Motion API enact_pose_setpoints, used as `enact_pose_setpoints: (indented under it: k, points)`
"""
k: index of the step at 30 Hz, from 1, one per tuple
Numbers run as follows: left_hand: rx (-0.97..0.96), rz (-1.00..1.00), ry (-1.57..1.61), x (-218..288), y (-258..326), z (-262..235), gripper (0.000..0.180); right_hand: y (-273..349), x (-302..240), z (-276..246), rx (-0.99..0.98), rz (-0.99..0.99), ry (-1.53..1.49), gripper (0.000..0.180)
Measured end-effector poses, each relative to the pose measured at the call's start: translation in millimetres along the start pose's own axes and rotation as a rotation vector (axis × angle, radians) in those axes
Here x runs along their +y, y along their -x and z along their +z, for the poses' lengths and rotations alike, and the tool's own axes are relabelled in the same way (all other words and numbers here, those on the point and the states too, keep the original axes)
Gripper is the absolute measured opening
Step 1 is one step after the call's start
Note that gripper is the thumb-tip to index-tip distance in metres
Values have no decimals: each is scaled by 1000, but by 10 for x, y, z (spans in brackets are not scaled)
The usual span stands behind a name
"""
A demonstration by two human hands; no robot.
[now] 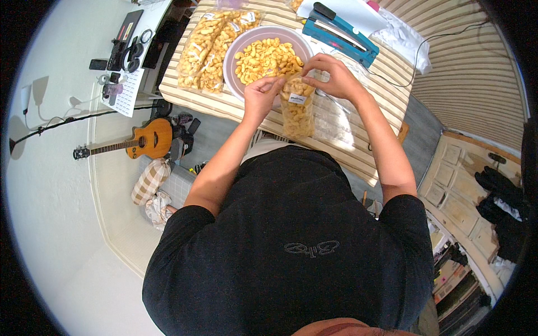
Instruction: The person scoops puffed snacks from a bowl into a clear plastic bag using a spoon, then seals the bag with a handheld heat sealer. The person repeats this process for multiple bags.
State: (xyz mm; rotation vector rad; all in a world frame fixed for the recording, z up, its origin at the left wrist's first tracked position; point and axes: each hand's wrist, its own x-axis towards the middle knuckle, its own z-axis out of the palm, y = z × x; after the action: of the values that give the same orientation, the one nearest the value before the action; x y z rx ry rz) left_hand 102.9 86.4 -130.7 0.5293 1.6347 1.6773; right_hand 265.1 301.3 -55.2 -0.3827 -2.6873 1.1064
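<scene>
Between my hands a clear plastic bag (298, 119) of yellow curled macaroni snacks, with a white label, hangs at the table's near side. My left hand (262, 96) pinches its upper left edge. On the other side, my right hand (335, 77) holds the top right edge between thumb and fingers. Just behind the bag stands a pale pinkish bowl (229, 68) with more of the loose snacks (268, 59) in it. Flat clear plastic bags (334, 120) lie to the right of the held bag, under my right forearm.
Several filled snack bags (210, 50) lie left of the bowl on the striped tablecloth (367, 157). A teal bag sealer (342, 36) sits at the back right, its cable (416, 64) trailing right. A guitar (151, 139) leans at left, near a white desk (130, 92).
</scene>
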Motion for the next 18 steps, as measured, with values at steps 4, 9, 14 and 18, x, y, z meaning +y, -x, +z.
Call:
enact_pose_setpoints:
  k: [4,9,14,18]
  points:
    - [-26,18,-20,-59,-12,-27,19,-41,6,-65,-37,54,72,31]
    - [-23,10,-36,-67,-22,-38,18,-29,35,-154,-103,78,51,23]
    - [14,-34,-7,10,19,17,16,19,185,-48,-99,249,-187,23]
    - [33,-34,3,18,73,42,16,158,157,173,20,403,-349,18]
